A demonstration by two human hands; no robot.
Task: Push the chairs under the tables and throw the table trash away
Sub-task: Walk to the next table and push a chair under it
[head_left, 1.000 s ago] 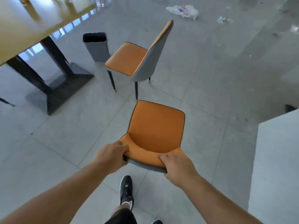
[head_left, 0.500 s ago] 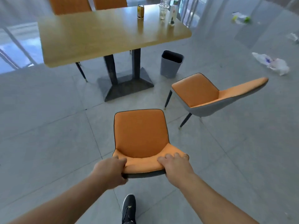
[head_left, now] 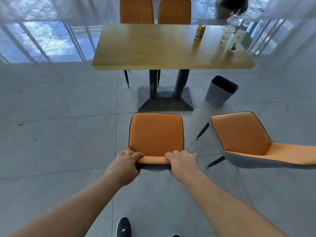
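Observation:
An orange chair [head_left: 156, 132] with a grey back stands in front of me, its seat facing the wooden table [head_left: 159, 48]. My left hand [head_left: 124, 165] and my right hand [head_left: 183, 161] both grip the top edge of its backrest. A second orange chair [head_left: 242, 135] stands to the right, turned sideways, away from the table. On the table's right end stand a yellow can [head_left: 200, 31], a clear plastic cup [head_left: 226, 34] and a white bottle [head_left: 237, 38].
A grey waste bin [head_left: 220, 92] stands on the floor right of the table's black pedestal base [head_left: 165, 100]. Two orange chairs [head_left: 154, 11] sit tucked at the table's far side. Behind is a glass railing [head_left: 42, 41]. My foot [head_left: 124, 227] shows below.
The view and the held chair have swung round until the chair faces the table squarely. The second chair now lies to the right. Both hands keep their grip on the backrest.

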